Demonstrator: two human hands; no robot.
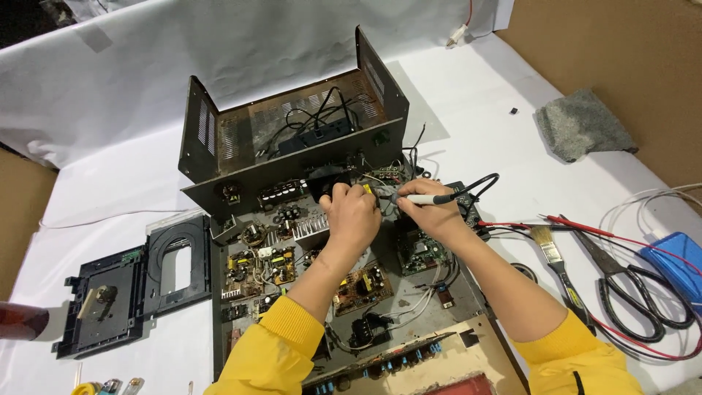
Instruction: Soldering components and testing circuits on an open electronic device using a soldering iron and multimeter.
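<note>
Yellow sleeves (274, 351) frame the bottom edge, two of them, reaching over one opened amplifier chassis (241, 307) packed with several circuit boards. Left hand (353, 216) is clenched around a bundle of wires near the rear panel (292, 164). Right hand (433, 208) grips one soldering iron (418, 199), its tip just beside the left hand. On the white worktop (497, 132) lie one paintbrush (554, 260), one pair of scissors (621, 281), one grey cloth (583, 124) and one black disc-drive tray (135, 285).
</note>
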